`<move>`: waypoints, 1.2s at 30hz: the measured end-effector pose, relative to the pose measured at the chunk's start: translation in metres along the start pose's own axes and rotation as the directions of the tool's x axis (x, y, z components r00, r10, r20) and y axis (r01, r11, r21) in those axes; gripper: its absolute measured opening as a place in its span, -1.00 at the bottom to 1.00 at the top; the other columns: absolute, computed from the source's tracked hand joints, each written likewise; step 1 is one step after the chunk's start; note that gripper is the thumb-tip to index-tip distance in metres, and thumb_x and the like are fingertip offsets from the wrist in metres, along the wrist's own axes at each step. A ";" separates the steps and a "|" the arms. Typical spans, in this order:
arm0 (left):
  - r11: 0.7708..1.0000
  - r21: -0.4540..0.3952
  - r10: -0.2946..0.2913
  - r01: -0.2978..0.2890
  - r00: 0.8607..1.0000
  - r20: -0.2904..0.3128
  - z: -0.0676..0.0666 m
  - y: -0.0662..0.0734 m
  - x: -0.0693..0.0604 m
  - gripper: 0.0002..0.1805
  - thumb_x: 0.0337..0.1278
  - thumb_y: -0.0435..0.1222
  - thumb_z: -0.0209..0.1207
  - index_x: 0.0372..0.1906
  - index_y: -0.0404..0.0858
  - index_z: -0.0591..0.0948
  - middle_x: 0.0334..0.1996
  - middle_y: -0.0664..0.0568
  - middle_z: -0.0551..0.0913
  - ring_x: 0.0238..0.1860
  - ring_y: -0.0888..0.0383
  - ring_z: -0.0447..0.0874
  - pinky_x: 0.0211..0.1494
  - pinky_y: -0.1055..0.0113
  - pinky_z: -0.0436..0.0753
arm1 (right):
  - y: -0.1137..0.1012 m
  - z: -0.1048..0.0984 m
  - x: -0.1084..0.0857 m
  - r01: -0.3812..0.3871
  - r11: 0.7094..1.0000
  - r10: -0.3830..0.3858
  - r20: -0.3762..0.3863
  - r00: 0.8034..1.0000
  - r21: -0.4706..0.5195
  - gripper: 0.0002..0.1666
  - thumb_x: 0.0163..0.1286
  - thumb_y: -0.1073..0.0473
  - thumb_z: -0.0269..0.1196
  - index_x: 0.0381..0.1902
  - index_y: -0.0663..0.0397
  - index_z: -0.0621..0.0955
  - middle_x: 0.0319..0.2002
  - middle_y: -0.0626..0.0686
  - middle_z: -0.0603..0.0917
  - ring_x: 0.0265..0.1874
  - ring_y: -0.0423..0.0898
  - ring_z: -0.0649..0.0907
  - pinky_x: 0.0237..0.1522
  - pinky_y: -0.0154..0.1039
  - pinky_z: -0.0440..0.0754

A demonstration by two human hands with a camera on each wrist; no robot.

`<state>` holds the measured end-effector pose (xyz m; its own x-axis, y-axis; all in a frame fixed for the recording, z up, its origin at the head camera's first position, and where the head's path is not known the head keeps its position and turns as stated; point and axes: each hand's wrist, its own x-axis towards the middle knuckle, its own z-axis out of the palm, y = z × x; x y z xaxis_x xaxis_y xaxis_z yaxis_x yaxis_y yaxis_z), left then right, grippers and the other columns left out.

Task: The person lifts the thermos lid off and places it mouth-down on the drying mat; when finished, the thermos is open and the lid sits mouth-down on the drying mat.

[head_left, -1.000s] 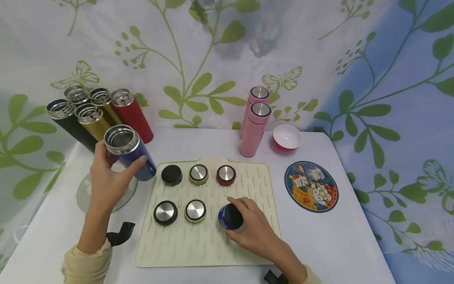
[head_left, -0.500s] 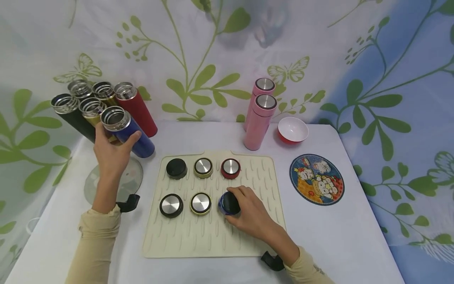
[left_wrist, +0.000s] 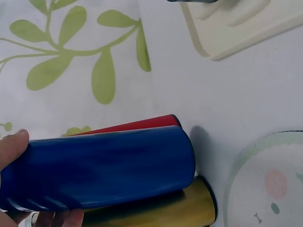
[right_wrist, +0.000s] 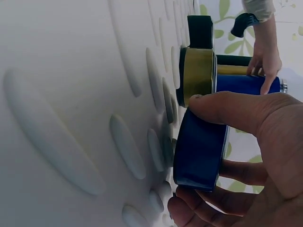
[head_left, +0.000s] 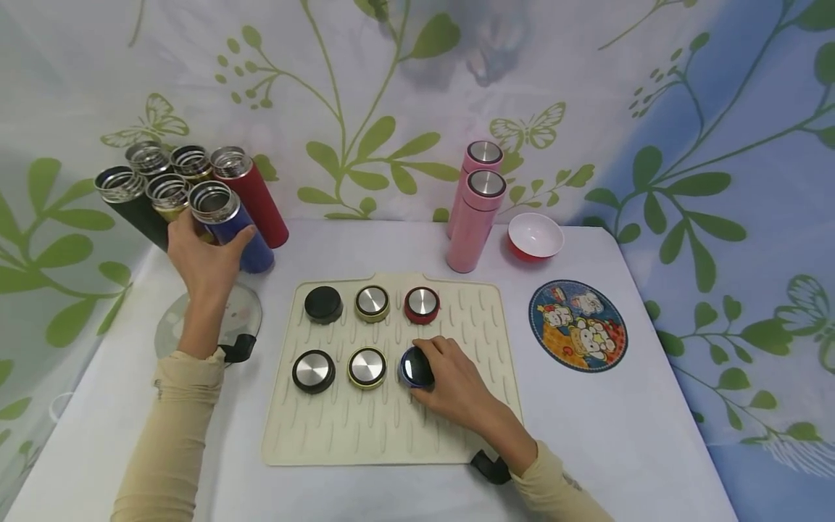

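Blue bottle (left_wrist: 104, 168) in the left grip (head_left: 204, 257) has neared the red bottle (head_left: 259, 197).

We see a beige left sleeve (head_left: 168, 435) gathered in soft folds at its end, a curved black fitting (head_left: 240, 349) just beyond it, and a matching beige right sleeve (head_left: 550, 482) that bears a small greyish patch (head_left: 572, 481), with another stubby black fitting (head_left: 491, 468) beside its end.
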<state>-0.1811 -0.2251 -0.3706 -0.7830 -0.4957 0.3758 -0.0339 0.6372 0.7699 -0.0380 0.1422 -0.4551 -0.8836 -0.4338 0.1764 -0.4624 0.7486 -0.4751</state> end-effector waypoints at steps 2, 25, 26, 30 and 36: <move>1.000 0.008 -0.021 0.021 1.000 0.010 0.003 -0.001 0.003 -0.16 -0.03 -0.04 0.49 0.39 -0.14 0.43 0.22 -0.05 0.44 0.29 0.17 0.32 0.29 0.30 0.36 | -0.001 0.001 0.002 -0.001 1.000 0.001 0.003 1.000 0.001 -0.13 -0.04 0.09 0.60 0.24 0.18 0.54 -0.02 0.07 0.57 -0.10 -0.01 0.54 -0.11 -0.16 0.61; 0.991 0.133 0.027 -0.016 0.996 -0.083 0.023 -0.018 0.003 -0.13 0.02 0.12 0.39 0.38 -0.15 0.34 0.09 -0.17 0.45 0.09 0.00 0.46 0.08 0.14 0.47 | -0.001 0.006 0.010 -0.025 0.998 0.027 0.041 0.999 -0.060 -0.11 -0.06 0.10 0.62 0.27 0.15 0.55 0.02 0.14 0.56 -0.08 0.04 0.52 -0.21 -0.14 0.62; 0.991 0.136 0.021 -0.009 0.996 -0.089 0.023 -0.018 0.003 -0.14 0.03 0.12 0.39 0.37 -0.17 0.35 0.09 -0.18 0.45 0.08 -0.01 0.45 0.07 0.13 0.46 | -0.001 0.006 0.011 -0.024 0.998 0.027 0.043 0.999 -0.061 -0.10 -0.06 0.10 0.62 0.27 0.14 0.55 0.02 0.14 0.55 -0.08 0.04 0.52 -0.21 -0.14 0.62; 0.991 0.130 -0.008 0.021 0.995 -0.099 0.022 -0.019 0.004 -0.17 0.05 0.13 0.36 0.30 -0.23 0.35 0.11 -0.15 0.47 0.09 0.00 0.47 0.09 0.12 0.44 | 0.001 0.007 0.012 -0.028 0.998 0.031 0.051 0.998 -0.062 -0.10 -0.05 0.09 0.62 0.28 0.12 0.54 0.03 0.13 0.55 -0.07 0.04 0.52 -0.20 -0.14 0.62; 0.988 0.143 -0.047 0.060 0.994 -0.097 0.022 -0.022 0.004 -0.23 0.08 0.14 0.32 0.22 -0.24 0.35 0.06 -0.11 0.50 0.04 0.04 0.49 0.08 0.15 0.45 | 0.002 0.008 0.012 -0.021 0.998 0.024 0.053 0.998 -0.059 -0.09 -0.05 0.07 0.62 0.28 0.13 0.53 0.00 0.12 0.56 -0.09 0.03 0.52 -0.21 -0.15 0.61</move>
<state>-0.1973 -0.2281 -0.3974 -0.7167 -0.5798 0.3875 -0.1693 0.6837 0.7098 -0.0493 0.1343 -0.4609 -0.8894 -0.4415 0.1184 -0.4470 0.7859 -0.4272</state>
